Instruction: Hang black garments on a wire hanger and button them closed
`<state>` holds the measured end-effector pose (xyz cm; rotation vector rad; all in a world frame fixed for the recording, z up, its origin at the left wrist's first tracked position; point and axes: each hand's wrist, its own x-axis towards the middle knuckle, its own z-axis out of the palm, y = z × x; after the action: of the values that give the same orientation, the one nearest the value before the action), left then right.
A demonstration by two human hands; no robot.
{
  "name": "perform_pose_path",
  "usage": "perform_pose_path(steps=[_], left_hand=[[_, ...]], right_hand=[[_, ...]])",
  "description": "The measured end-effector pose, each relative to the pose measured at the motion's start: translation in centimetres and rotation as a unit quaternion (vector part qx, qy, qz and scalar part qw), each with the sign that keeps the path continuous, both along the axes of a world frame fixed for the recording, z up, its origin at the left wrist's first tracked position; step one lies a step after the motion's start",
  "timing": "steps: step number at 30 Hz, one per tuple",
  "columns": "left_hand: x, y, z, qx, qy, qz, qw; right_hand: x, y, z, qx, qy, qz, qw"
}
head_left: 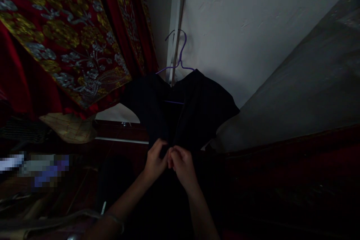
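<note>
As I follow from a distance, the left hand (156, 160) and the right hand (182, 158) meet at the front of a dark garment (204, 105), hung by a purple hanger (182, 50) on a pale upright edge (177, 7). The fingers of both hands are bent and, so far as the gloom lets me judge, closed on the garment where its neck opening narrows. I take the step in hand to be work on this front closure; any further move calls, in my judgement, for a fine pinch with both edges aligned. I can discern no button or zip. Behind stands a grey-white wall (239, 26); at left drapes a red embroidered cloth (84, 41), above a pale checked article (70, 129). The room is dim, its lower surfaces dark red.
</note>
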<state>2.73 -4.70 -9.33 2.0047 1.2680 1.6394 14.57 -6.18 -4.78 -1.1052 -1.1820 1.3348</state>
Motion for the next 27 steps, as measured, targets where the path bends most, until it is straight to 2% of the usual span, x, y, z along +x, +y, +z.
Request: perform_pose_path(steps=[3,6,10,12,14,15,17,19,22,24,25,27], left_hand=[[0.6,0.3,0.3,0.005,0.002,-0.044,0.999],[1.8,0.6,0.3,-0.011,0.012,-0.071,0.997],[3.0,1.3,-0.3,-0.055,0.047,-0.094,0.993],[3.2,1.9,-0.7,-0.061,0.053,-0.083,0.993],[3.2,2.4,-0.9,-0.064,0.053,-0.067,0.994],[3.1,2.6,-1.0,-0.070,0.051,-0.062,0.994],[2.2,2.9,-1.2,-0.098,0.045,-0.071,0.992],[0.2,2.8,-1.5,-0.152,0.030,-0.092,0.984],[-5.1,1.3,-1.8,-0.262,-0.033,-0.076,0.961],[-9.3,-1.3,-0.9,-0.324,-0.095,-0.018,0.941],[-11.0,-3.1,0.2,-0.329,-0.112,0.026,0.937],[-13.0,-7.5,3.2,-0.274,-0.123,0.175,0.938]], right_hand=[[0.9,1.2,1.1,-0.024,0.001,-0.022,0.999],[1.9,3.8,3.8,-0.015,0.021,-0.042,0.999],[2.6,9.4,10.5,0.067,0.071,-0.087,0.991],[2.4,11.9,14.0,0.106,0.082,-0.093,0.987],[1.9,13.5,16.4,0.124,0.076,-0.075,0.986],[1.7,13.8,17.0,0.130,0.069,-0.061,0.987],[1.2,13.8,17.1,0.135,0.054,-0.034,0.989],[1.2,13.4,16.1,0.136,0.046,-0.023,0.989],[1.9,12.8,14.3,0.145,0.024,-0.023,0.989],[2.5,12.7,13.5,0.159,0.004,-0.017,0.987],[2.7,12.8,13.3,0.165,-0.005,-0.013,0.986],[2.7,12.8,13.2,0.173,-0.014,-0.009,0.985]])
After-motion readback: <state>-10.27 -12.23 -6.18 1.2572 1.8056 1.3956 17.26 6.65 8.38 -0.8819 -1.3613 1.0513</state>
